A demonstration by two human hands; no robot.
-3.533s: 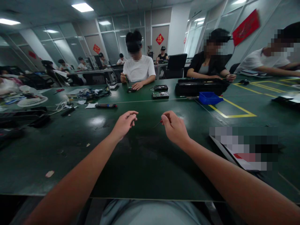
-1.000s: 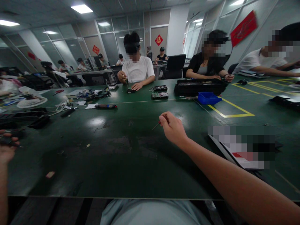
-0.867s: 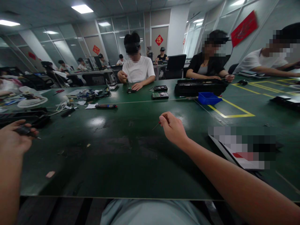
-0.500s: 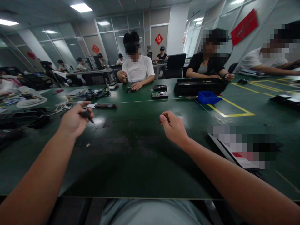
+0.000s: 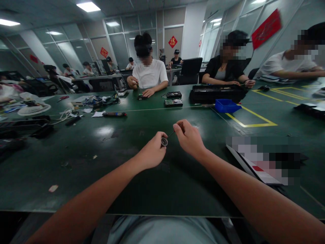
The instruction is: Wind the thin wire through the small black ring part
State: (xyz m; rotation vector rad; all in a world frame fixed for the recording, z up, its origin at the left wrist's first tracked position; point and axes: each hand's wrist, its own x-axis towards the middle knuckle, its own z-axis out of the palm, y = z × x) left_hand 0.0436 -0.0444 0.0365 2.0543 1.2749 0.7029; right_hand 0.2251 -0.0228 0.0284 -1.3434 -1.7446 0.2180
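In the middle of the green table, my left hand is closed around a small dark round part, whose ring-shaped metallic end faces me. Just to its right, my right hand grips what looks like a slim screwdriver with a reddish-brown handle. Its thin shaft slants down-left toward the round part; whether the tip touches it, I cannot tell. Both hands are held above the tabletop.
Beyond my hands lie a pen-like tool, circuboard-bearing drives and a blue bin. Cables and parts clutter the far left. A booklet lies at right. Co-workers, one in a white shirt, sit opposite.
My left hand has swung from the left side to the middle with the dark part, which now sits beside the screwdriver tip. My right hand has hardly moved.
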